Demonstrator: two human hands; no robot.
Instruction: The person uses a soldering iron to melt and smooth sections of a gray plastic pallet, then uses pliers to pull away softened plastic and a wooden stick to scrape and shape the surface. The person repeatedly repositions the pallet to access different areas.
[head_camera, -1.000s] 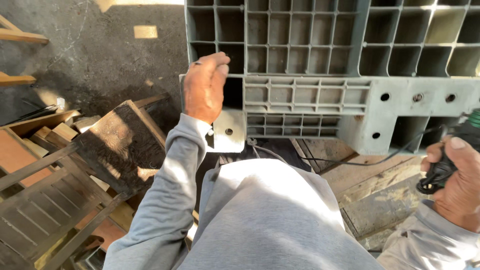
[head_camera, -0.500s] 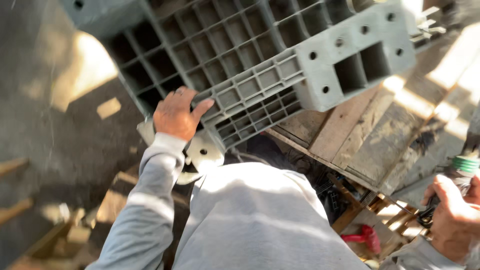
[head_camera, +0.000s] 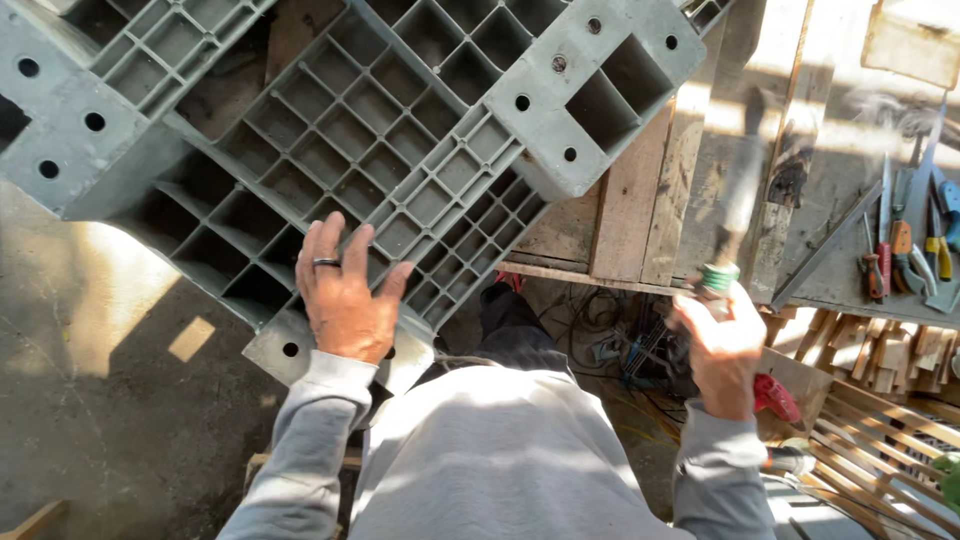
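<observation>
Grey pallet (head_camera: 380, 140) has swung from square to tilted, its near edge under the flat, spread left hand (head_camera: 345, 290); right hand (head_camera: 722, 345), clamped on a blurred tool (head_camera: 740, 200), has risen beside the table (head_camera: 640, 200)

Head-worn view, steeply down, close

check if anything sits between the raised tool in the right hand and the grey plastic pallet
Nothing visible does. The right hand holds a motion-blurred tool over the wooden boards, with open air across to the grey plastic pallet. The left hand already rests flat on the pallet.
</observation>
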